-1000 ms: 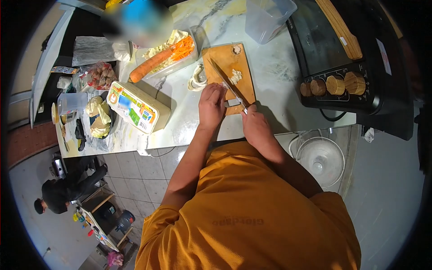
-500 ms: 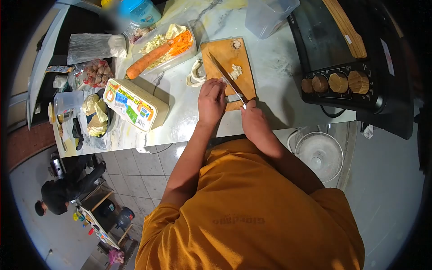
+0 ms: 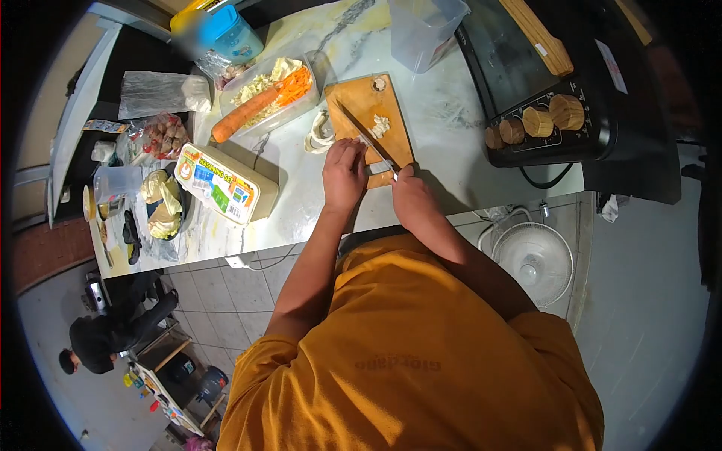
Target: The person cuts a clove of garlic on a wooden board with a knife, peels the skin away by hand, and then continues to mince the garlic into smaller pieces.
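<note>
My right hand (image 3: 414, 197) is wrapped round the handle of a knife (image 3: 358, 129), whose blade lies slantwise over a wooden cutting board (image 3: 396, 124). My left hand (image 3: 345, 174) has its fingers bent together at the board's left edge, close to the blade; what they pinch is too small to make out. Small pale chopped pieces (image 3: 380, 126) lie on the board right of the blade. White peel-like pieces (image 3: 320, 134) rest on the counter just left of the board.
A clear container (image 3: 310, 102) holds a carrot (image 3: 244, 114) and shredded vegetables. A seasoning box (image 3: 226, 184) stands at left. An empty plastic tub (image 3: 425, 37) and a black oven (image 3: 556, 154) are right. Beyond the counter, a person (image 3: 98, 342) is at lower left.
The view has shifted, so the board, oven and tub appear further left. My hands stay at the board, the right still on the knife.
</note>
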